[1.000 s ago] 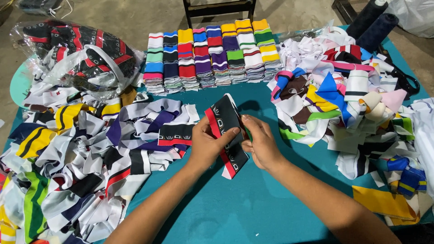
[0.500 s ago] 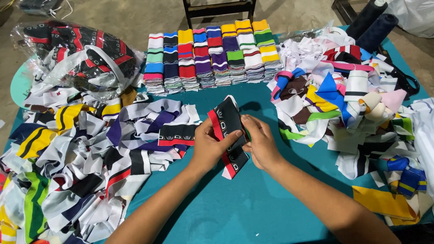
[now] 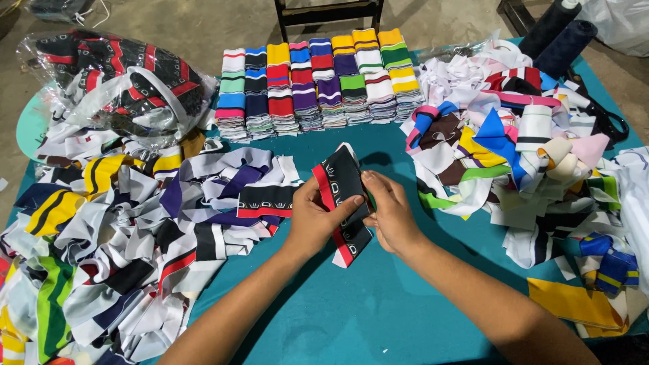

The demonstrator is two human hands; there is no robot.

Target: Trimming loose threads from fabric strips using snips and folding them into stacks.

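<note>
Both hands hold one black knit strip (image 3: 340,181) with a red edge and a white pattern, lifted just above the teal table (image 3: 365,304). My left hand (image 3: 312,217) grips its left side with the thumb lying across the black face. My right hand (image 3: 390,213) pinches its right edge. The strip's lower end (image 3: 350,245) hangs down between the two hands. A matching black, red and white strip (image 3: 265,201) lies flat just left of my left hand.
A loose heap of striped strips (image 3: 115,236) covers the left of the table. Neat folded stacks in several colours (image 3: 318,81) line the far edge. Another jumbled pile (image 3: 527,155) fills the right. A clear plastic bag of black and red pieces (image 3: 115,81) sits far left.
The hands have shifted slightly on the strip, folding its lower part shorter. Everything else on the table stays put.
</note>
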